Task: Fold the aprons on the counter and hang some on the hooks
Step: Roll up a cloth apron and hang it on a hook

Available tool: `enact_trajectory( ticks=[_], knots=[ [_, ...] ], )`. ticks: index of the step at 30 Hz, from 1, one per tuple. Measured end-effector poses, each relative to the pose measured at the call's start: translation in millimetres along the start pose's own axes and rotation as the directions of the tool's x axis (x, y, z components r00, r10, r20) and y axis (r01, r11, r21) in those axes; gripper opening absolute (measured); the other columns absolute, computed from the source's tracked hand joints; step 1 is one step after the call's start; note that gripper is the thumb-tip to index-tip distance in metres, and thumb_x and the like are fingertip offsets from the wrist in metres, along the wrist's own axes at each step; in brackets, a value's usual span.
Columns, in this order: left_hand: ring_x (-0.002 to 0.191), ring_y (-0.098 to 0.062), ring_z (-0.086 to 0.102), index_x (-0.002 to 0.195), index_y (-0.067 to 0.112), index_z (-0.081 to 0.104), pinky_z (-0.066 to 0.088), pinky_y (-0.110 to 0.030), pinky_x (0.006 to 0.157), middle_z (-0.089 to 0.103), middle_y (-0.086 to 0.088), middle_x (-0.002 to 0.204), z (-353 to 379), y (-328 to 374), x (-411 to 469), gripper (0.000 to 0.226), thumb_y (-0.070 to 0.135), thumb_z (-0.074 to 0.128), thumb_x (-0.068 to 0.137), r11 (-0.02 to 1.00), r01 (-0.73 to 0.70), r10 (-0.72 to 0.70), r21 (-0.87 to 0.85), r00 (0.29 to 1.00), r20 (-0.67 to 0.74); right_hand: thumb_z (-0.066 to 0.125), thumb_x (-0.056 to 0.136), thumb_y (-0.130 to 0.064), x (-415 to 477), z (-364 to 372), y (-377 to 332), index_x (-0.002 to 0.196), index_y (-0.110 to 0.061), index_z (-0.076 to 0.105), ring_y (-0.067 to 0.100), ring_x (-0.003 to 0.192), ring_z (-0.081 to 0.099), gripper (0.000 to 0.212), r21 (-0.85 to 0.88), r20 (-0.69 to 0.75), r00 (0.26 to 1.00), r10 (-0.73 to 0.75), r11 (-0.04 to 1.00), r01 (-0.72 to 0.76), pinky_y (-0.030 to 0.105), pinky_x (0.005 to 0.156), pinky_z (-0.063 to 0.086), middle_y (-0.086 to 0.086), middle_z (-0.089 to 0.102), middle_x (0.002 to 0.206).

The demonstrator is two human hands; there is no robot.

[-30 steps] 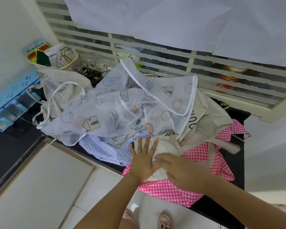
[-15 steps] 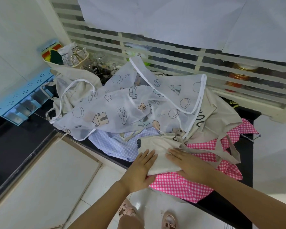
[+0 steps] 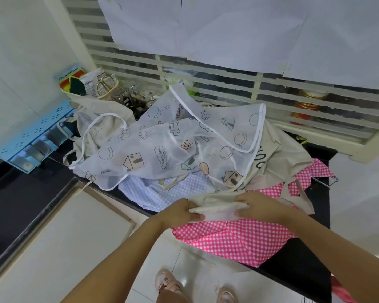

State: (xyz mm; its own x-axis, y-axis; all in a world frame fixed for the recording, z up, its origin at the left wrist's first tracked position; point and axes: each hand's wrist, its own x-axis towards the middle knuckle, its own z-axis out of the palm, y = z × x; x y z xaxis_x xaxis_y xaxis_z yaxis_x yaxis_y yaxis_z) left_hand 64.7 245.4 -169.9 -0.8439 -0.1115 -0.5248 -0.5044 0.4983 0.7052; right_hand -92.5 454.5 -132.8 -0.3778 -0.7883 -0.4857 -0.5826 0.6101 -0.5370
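Beige apron (image 3: 219, 209) folded small in the lower middle of the frame, on the pink checked apron (image 3: 228, 239) on the black table (image 3: 293, 259), left hand (image 3: 178, 213) and right hand (image 3: 262, 206) each pinching one end

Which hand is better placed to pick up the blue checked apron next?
Probably the left hand. It lies right beside the blue checked apron, while the right hand is farther off, over the pink checked apron. Both have a grip on the folded beige apron, so it must let go first.
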Motion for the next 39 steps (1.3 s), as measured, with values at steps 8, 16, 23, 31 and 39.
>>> enact_trajectory(
  ticks=[8, 16, 23, 31, 39],
  knots=[
    [0.082, -0.015, 0.051, 0.103, 0.008, 0.060, 0.038, -0.026, 0.067, 0.063, -0.005, 0.096, 7.4, 9.1, 33.3, 0.033, 0.030, 0.071, 0.082, 0.988, 0.131, -0.106, 0.080, 0.959, -0.263, 0.037, 0.102, -0.035, 24.2, 22.6, 11.3, 0.125, -0.009, 0.055, 0.021, 0.111, 0.058, 0.039, 0.075, -0.275, 0.944, 0.180, 0.983, -0.165, 0.030, 0.093, 0.042, 0.009, 0.063, 0.120],
    [0.111, -0.020, 0.052, 0.123, 0.018, 0.053, 0.042, -0.031, 0.090, 0.058, -0.001, 0.123, -1.7, 17.1, 51.3, 0.064, 0.041, 0.079, 0.069, 0.862, 0.119, -0.025, 0.493, 0.981, -0.192, 0.043, 0.101, -0.028, 42.4, 31.0, 25.6, 0.115, -0.004, 0.060, 0.021, 0.101, 0.060, 0.033, 0.159, -0.344, 0.917, 0.203, 0.975, -0.156, 0.030, 0.087, 0.046, 0.010, 0.066, 0.109],
    [0.098, -0.018, 0.055, 0.107, 0.012, 0.061, 0.040, -0.025, 0.075, 0.062, -0.003, 0.110, -5.3, 28.7, 53.4, 0.050, 0.037, 0.081, 0.068, 0.867, 0.121, -0.060, 0.484, 0.988, -0.139, 0.050, 0.099, -0.025, 41.6, 37.2, 29.2, 0.107, -0.006, 0.064, 0.015, 0.093, 0.061, 0.025, 0.251, -0.403, 0.895, 0.189, 0.964, -0.090, 0.024, 0.082, 0.046, 0.006, 0.068, 0.103],
    [0.085, -0.015, 0.052, 0.106, 0.017, 0.059, 0.037, -0.025, 0.067, 0.056, 0.005, 0.089, -30.3, 74.7, 24.6, 0.042, 0.031, 0.080, 0.071, 0.835, 0.009, 0.025, 0.550, 0.998, -0.054, 0.065, 0.087, -0.033, 16.8, -1.4, -4.6, 0.124, -0.015, 0.052, 0.016, 0.108, 0.056, 0.043, 0.013, -0.262, 0.931, 0.253, 0.966, -0.259, 0.027, 0.088, 0.045, 0.002, 0.059, 0.122],
    [0.089, -0.022, 0.061, 0.102, 0.018, 0.064, 0.037, -0.027, 0.064, 0.068, -0.004, 0.096, -81.6, 153.2, -14.5, 0.033, 0.031, 0.077, 0.074, 0.628, -0.252, 0.356, 0.736, 0.934, 0.015, 0.079, 0.070, -0.037, -3.9, -65.6, -84.9, 0.092, -0.038, 0.061, -0.010, 0.080, 0.054, 0.028, 0.029, -0.255, 0.964, -0.071, 0.996, 0.081, 0.017, 0.073, 0.042, -0.022, 0.062, 0.088]
  ],
)
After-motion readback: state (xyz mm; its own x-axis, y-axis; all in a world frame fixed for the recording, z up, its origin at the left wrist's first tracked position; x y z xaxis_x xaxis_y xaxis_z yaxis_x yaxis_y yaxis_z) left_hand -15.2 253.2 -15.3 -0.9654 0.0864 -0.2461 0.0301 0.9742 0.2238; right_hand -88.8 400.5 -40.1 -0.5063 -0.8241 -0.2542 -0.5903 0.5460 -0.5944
